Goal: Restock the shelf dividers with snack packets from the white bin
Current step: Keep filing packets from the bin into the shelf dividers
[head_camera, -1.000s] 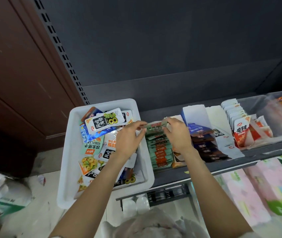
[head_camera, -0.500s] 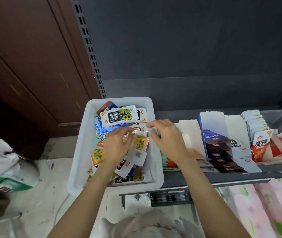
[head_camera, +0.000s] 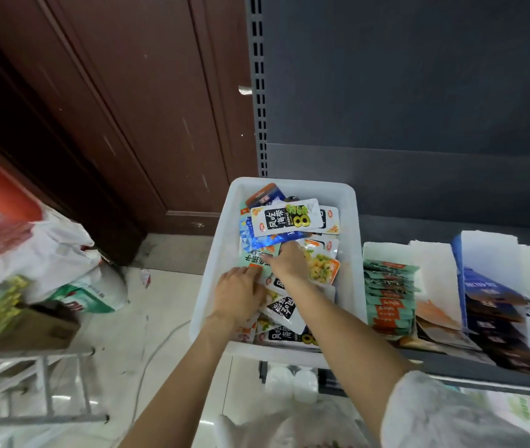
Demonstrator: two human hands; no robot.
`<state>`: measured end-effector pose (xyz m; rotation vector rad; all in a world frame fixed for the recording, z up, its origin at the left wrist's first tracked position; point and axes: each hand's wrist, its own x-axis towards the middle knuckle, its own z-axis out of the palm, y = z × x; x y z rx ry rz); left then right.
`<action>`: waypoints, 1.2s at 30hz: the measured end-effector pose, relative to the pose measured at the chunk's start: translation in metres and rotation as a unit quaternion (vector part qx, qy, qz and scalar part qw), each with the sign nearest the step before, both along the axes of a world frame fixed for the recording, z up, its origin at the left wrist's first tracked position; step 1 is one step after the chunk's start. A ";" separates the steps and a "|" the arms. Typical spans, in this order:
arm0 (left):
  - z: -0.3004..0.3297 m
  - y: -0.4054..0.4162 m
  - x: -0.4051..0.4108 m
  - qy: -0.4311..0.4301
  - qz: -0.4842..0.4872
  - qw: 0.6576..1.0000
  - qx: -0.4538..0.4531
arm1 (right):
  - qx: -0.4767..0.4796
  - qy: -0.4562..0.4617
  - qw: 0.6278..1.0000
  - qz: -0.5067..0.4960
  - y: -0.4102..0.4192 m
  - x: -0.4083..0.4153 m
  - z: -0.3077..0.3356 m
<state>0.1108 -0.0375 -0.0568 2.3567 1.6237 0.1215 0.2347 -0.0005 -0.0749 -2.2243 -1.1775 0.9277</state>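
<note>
Head view, the only one I have: both of my hands are down inside the white bin, which sits at the left end of the shelf. A second ago they were over the dividers to the right of the bin, setting a green packet on top of the green-and-orange row; half a second ago they were already swinging back across the bin's right wall. So that placement looks finished and I judge this to be the start of the next pick.

My left hand lies low on the heap by the bin's left wall, fingers resting on the loose packets; I cannot tell whether it grips anything. My right hand reaches further into the bin, and its fingertips seem to be closing on a pale green packet (matching the row just fed), though the pinch itself is hidden under the knuckles.

The black-and-white seaweed packet lies on top at the bin's far end, untouched. Right of the bin, the blue-walled divider holds dark packets.
</note>
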 end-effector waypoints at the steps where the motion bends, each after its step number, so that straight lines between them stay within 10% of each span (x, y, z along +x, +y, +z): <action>1: 0.003 0.000 -0.003 -0.038 0.009 0.999 0.006 | -0.002 0.004 1.000 -0.003 -0.001 0.001 0.001; 8: 0.018 0.012 0.001 -0.219 -0.039 0.972 0.078 | 0.008 -0.036 0.998 0.052 -0.045 0.054 0.037; 15: 0.064 0.026 0.053 -0.180 -0.269 0.946 -0.032 | 0.136 -0.183 0.955 0.189 -0.102 0.101 0.122; 21: 0.099 0.018 0.111 -0.286 -0.264 0.919 0.063 | 0.340 -0.134 0.930 0.049 -0.146 0.147 0.169; 26: 0.101 0.008 0.166 -0.417 -0.222 0.877 -0.091 | 0.374 -0.181 0.908 -0.048 -0.155 0.185 0.157; 36: 0.047 0.015 0.173 -0.236 -0.254 0.936 -0.052 | 0.275 -0.321 0.906 0.022 -0.137 0.197 0.126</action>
